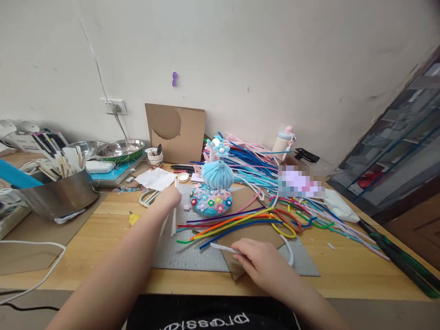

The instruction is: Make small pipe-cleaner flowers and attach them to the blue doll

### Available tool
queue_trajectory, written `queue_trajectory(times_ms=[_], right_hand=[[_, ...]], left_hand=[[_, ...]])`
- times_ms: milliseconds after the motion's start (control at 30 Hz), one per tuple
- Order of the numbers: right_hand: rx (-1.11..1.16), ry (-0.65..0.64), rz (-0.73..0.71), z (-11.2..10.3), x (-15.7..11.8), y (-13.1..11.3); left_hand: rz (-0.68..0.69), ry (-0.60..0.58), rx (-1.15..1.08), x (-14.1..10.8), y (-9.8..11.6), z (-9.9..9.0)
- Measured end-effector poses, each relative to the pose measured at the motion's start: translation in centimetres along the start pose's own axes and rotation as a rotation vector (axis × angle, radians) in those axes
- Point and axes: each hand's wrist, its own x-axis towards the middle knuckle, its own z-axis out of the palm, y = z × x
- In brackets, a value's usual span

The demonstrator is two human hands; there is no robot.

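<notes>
Pinching a soft white fuzzy craft stem point(222, 248), we have our right hand point(259, 260) over a brown cardboard sheet point(235, 269), thumb and forefinger clamped on it. Our left hand point(170, 198) is at some thin white strips point(173, 223); we cannot tell its grip. Positioning the stem seems the step in hand; moving it calls for avoiding the coloured fuzzy stems point(230, 226) just behind. The front edge of the pale wooden table point(192, 288) is near; the blue flowered ornament point(217, 175) limits room beyond.
</notes>
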Motion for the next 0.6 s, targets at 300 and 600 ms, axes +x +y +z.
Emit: queue_trajectory(times_ms=[300,600], right_hand=[[0.096,-0.172,-0.362,1.4,4.6,0.3],[0.324,-0.109,-0.153,1.0,7.6,0.7]], left_hand=[[-0.11,0.372,-0.139,-8.4,0.7,-3.5],[0.253,0.388,-0.437,-13.7,2.2,2.5]])
